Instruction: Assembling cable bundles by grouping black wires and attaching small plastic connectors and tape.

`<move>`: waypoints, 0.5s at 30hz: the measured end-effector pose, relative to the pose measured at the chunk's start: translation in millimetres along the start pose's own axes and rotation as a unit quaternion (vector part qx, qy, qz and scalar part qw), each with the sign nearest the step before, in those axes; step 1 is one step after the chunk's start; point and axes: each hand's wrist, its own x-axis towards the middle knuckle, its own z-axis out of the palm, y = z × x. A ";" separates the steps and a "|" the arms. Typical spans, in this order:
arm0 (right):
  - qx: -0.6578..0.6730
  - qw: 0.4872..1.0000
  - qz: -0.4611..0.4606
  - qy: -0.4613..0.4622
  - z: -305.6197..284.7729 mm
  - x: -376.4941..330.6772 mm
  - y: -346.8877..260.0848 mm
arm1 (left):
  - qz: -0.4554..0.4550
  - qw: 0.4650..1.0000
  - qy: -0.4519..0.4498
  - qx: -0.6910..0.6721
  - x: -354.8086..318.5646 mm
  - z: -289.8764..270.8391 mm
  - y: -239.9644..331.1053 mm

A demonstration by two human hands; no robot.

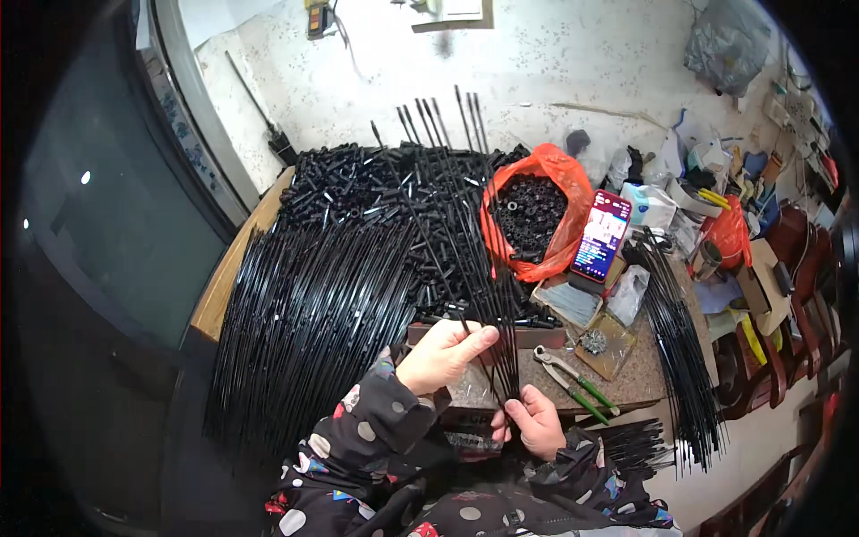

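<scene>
Several thin black rods fan upward over the front of the table, their upper ends a little thicker. My right hand is closed round their lower ends, thumb pressed against them. My left hand pinches one thin black rod between thumb and fingers, just left of the bunch; that rod slants up to the left. Behind both hands spreads a heap of short black tubes. Left of my left hand lies a broad layer of long black rods. Pincers with green handles rest to the right of my right hand.
A red plastic bag holds small black parts. A lit phone leans beside it, behind an open box of thin pins and a silvery cluster. More black rods overhang the table's right edge. Clutter fills the far right.
</scene>
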 end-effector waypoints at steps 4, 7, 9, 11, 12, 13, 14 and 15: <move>-0.179 0.963 -0.185 0.082 -7.3 29.0 4.2 | -0.144 0.982 -0.013 -0.120 15.6 -16.6 11.9; -0.048 0.990 -0.057 0.118 4.9 21.0 -14.6 | -0.030 0.992 0.063 -0.102 31.3 -57.6 22.7; -0.067 0.991 -0.068 0.095 11.0 14.9 -16.1 | -0.004 0.974 0.150 -0.169 18.7 -80.8 54.4; -0.041 0.995 -0.059 0.072 9.2 11.4 -13.3 | 0.037 0.971 0.181 -0.153 12.9 -105.2 61.6; -0.032 0.995 -0.061 0.073 7.8 9.2 -12.7 | 0.017 0.973 0.197 -0.119 6.1 -109.9 68.1; -0.030 0.995 -0.060 0.079 5.9 7.2 -12.4 | -0.009 0.976 0.201 -0.087 0.4 -120.4 66.9; -0.036 0.994 -0.061 0.079 3.4 5.3 -11.8 | -0.042 0.971 0.226 -0.059 -7.2 -129.3 62.1; -0.040 0.995 -0.061 0.068 4.2 5.1 -10.4 | -0.085 0.963 0.254 -0.020 -23.7 -139.6 56.6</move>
